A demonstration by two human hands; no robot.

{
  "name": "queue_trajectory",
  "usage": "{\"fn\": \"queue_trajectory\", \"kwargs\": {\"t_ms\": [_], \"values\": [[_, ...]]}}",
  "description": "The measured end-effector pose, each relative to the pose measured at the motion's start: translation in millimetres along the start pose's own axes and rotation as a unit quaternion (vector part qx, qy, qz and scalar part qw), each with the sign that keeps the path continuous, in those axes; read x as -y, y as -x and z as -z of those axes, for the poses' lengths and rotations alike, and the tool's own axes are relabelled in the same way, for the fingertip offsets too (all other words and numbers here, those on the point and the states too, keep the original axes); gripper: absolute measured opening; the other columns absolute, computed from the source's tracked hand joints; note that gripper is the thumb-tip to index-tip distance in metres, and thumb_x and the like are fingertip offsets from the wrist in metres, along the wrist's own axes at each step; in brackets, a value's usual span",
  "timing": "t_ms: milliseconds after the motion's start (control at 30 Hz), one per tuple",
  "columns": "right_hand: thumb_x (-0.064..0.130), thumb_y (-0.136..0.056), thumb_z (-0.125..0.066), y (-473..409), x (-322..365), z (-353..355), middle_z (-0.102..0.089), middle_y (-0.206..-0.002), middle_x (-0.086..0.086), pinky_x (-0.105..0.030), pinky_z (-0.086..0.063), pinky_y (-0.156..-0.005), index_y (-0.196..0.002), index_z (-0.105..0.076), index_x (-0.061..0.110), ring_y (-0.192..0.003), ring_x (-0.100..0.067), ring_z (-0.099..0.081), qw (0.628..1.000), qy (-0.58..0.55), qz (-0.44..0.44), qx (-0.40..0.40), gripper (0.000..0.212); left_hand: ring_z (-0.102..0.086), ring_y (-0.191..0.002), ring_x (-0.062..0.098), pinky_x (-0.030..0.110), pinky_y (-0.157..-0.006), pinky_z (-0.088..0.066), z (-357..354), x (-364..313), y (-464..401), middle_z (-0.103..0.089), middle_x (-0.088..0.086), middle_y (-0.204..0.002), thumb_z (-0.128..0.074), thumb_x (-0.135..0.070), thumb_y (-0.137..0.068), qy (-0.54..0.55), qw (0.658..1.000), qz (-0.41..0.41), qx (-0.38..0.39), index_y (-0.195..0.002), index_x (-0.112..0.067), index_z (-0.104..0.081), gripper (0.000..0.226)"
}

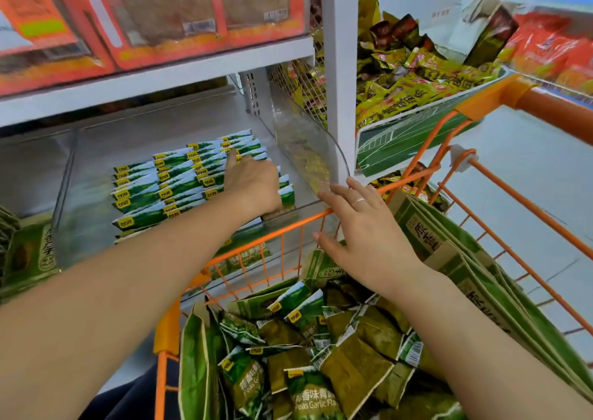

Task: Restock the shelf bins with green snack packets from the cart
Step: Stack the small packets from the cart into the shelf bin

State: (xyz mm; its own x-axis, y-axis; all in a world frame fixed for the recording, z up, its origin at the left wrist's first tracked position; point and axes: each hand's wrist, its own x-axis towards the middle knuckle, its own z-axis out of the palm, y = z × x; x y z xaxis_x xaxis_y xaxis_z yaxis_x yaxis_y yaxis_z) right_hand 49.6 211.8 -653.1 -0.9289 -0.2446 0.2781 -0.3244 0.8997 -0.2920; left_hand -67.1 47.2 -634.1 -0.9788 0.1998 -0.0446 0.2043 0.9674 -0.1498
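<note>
Left hand (253,183) is inside the clear shelf bin (308,150), resting on the right end of the rows of green snack packets (167,182); its index finger is extended over the packets, and whether the remaining fingers grip a packet cannot be told. Packets in the bin stand in overlapping rows, filling its left and middle part. Right hand (362,227) hovers over the front rim of the orange cart (288,227), fingers spread and straight, holding nothing; a ring (359,201) is on one finger. Loose green packets (308,355) lie heaped in the cart, beside flattened green cartons (449,259) on its right. Yellow packets (417,89) fill the neighbouring bin.
</note>
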Motion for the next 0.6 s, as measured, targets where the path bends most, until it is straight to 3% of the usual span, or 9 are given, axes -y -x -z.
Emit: {"fn": "queue_trajectory", "kwargs": {"t_ms": [100, 233, 433, 500, 600], "values": [[0.044, -0.093, -0.053, -1, 1, 1, -0.035, -0.152, -0.005, -0.033, 0.001, -0.117, -0.146, -0.035, 0.021, -0.147, -0.023, -0.012, 1.000, -0.004, -0.004, 0.007, 0.060, -0.045, -0.118, 0.025, 0.044, -0.117, -0.001, 1, 6, 1, -0.063, 0.003, -0.094, -0.071, -0.035, -0.082, -0.017, 0.998, -0.020, -0.061, -0.087, -0.021, -0.066, 0.016], [0.043, -0.092, -0.054, -2, 1, 2, -0.035, -0.152, -0.003, -0.033, 0.001, -0.117, -0.146, -0.035, 0.023, -0.147, -0.022, -0.011, 1.000, -0.010, -0.006, 0.011, 0.060, -0.043, -0.123, 0.024, 0.046, -0.118, 0.000, -3, 6, 4, -0.064, 0.003, -0.102, -0.068, -0.040, -0.083, -0.065, 0.996, -0.047, -0.037, -0.101, -0.023, -0.062, 0.026], [0.038, -0.092, -0.056, -3, -1, 2, -0.039, -0.149, -0.003, -0.034, -0.006, -0.118, -0.142, -0.042, 0.023, -0.146, -0.022, -0.017, 1.000, -0.025, -0.015, 0.009, 0.054, -0.038, -0.129, 0.028, 0.044, -0.118, -0.008, -4, 9, 8, -0.054, 0.010, -0.127, -0.070, -0.032, -0.080, -0.024, 0.999, -0.041, -0.016, -0.126, -0.014, -0.046, 0.054], [0.035, -0.091, -0.057, -3, 1, 4, -0.053, -0.135, -0.005, -0.035, -0.024, -0.112, -0.130, -0.057, 0.020, -0.136, -0.025, -0.035, 0.998, -0.047, 0.002, -0.032, 0.041, -0.036, -0.130, 0.028, 0.042, -0.116, -0.014, 2, 14, 17, -0.051, 0.009, -0.133, -0.067, -0.036, -0.082, 0.024, 0.998, -0.046, -0.039, -0.131, -0.017, -0.045, 0.058], [0.035, -0.088, -0.060, -2, 11, 11, -0.067, -0.091, 0.007, -0.032, -0.048, -0.079, -0.096, -0.069, 0.024, -0.093, -0.015, -0.060, 0.990, -0.116, 0.032, -0.078, 0.016, -0.042, -0.124, 0.026, 0.038, -0.106, -0.027, 18, 19, 47, -0.057, 0.003, -0.127, -0.060, -0.031, -0.089, 0.171, 0.973, -0.042, -0.151, -0.127, -0.020, -0.052, 0.041]]}}
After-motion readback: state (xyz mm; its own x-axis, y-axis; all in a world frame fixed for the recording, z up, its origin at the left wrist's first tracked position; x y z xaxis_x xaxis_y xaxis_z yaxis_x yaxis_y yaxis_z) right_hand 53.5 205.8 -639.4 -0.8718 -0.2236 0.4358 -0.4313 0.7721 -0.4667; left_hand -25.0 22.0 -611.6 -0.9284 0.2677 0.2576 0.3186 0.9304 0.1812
